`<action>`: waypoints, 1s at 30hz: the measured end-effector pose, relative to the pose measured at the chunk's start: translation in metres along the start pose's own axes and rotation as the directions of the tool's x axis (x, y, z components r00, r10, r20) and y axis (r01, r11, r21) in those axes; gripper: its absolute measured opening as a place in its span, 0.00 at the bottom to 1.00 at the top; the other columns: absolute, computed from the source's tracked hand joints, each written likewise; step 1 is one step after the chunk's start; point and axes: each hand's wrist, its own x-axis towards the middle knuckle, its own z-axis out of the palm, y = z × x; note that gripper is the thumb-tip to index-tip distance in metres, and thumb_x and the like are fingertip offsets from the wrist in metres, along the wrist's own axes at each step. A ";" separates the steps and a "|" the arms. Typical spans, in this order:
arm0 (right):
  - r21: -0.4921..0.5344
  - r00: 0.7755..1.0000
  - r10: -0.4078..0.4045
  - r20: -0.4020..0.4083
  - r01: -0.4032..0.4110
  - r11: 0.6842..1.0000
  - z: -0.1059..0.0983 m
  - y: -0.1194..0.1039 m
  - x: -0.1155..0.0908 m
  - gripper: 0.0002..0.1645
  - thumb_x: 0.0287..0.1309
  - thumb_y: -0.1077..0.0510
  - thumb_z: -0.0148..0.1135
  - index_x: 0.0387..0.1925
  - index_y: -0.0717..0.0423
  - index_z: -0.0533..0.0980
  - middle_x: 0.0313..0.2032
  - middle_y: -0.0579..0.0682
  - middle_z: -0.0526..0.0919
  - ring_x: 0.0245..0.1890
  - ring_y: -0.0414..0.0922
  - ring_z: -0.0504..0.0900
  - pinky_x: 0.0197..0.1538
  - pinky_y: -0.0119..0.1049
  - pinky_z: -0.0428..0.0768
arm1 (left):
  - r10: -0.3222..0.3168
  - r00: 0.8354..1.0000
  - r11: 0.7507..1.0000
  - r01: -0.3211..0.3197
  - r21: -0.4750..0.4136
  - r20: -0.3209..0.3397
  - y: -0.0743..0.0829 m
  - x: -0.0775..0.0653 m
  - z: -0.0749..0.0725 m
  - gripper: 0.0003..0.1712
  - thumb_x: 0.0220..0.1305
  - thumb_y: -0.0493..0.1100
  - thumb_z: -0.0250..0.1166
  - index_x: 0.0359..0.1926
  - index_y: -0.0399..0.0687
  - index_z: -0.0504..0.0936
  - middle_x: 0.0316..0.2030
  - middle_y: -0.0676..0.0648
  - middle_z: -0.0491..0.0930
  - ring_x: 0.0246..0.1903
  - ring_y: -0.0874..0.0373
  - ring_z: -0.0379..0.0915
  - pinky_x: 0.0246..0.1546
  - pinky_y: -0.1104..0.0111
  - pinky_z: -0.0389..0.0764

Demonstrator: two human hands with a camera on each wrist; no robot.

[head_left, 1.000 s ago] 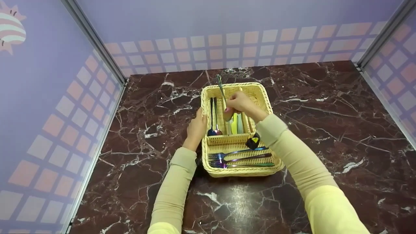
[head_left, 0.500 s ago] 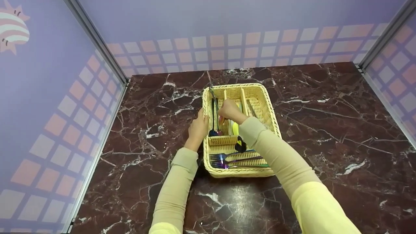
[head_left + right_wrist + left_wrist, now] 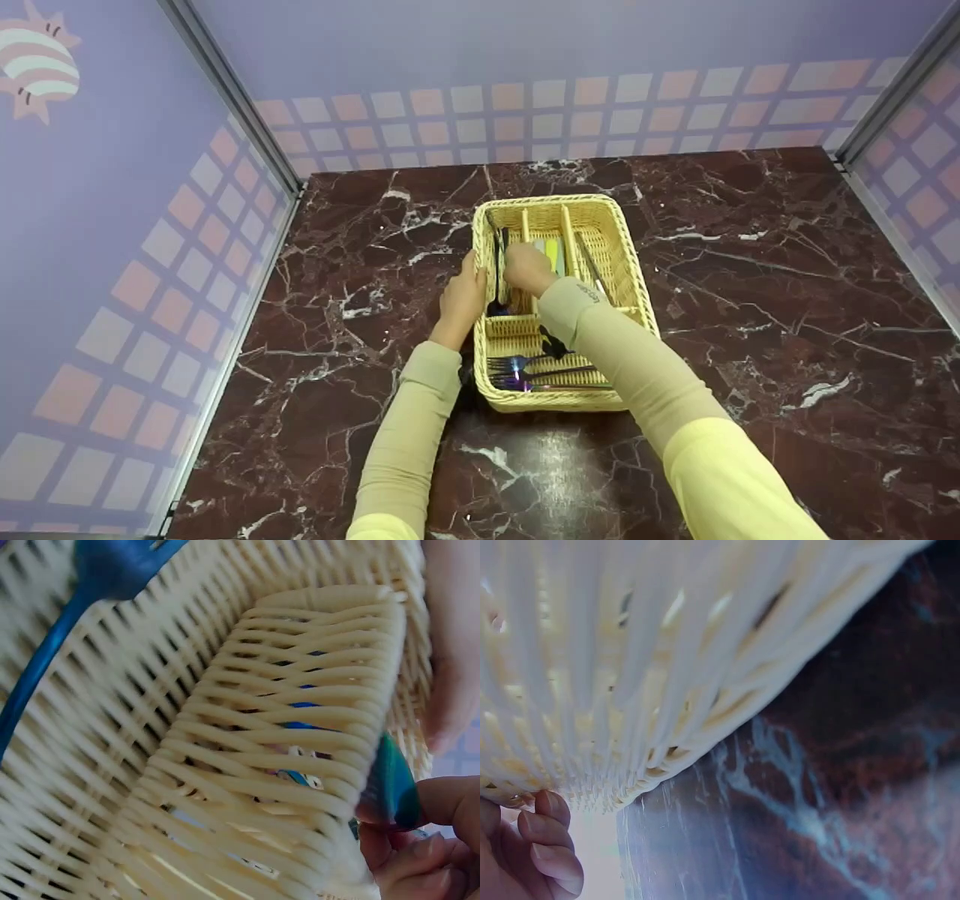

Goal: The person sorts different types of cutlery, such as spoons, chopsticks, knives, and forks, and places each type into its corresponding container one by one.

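Observation:
A cream woven cutlery basket [image 3: 641, 285] lies on the table, split into compartments. My left hand [image 3: 462, 301] grips its left side; the left wrist view shows curled fingers [image 3: 551, 840] against the weave. My right hand [image 3: 527, 268] reaches into the far left compartment. There, in the right wrist view, thumb and fingers [image 3: 420, 862] pinch a teal, shiny spoon [image 3: 394, 784] by its bowl, behind the woven divider [image 3: 300, 712]. Another dark spoon [image 3: 496, 306] lies in that compartment. Several iridescent forks [image 3: 517, 365] lie in the near compartment.
Yellow and pale green handles [image 3: 553, 253] lie in the middle compartment. A slim metal piece [image 3: 592, 262] leans in the right one. Dark marbled table [image 3: 750, 315] surrounds the basket, with patterned panels [image 3: 525, 82] at the back and sides.
My right hand has moved left and lowered the spoon from above the middle compartment into the left one. My left hand has stayed on the basket's left side.

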 end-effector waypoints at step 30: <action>0.260 0.916 -0.386 -0.107 0.400 0.879 -0.074 0.066 -0.051 0.18 0.61 0.63 0.51 0.51 0.66 0.72 0.43 0.62 0.80 0.36 0.53 0.80 0.41 0.41 0.79 | 0.011 0.999 0.997 -0.014 0.071 0.033 -0.013 0.005 -0.018 0.29 0.70 0.55 0.43 0.68 0.51 0.58 0.46 0.34 0.77 0.42 0.39 0.76 0.41 0.49 0.74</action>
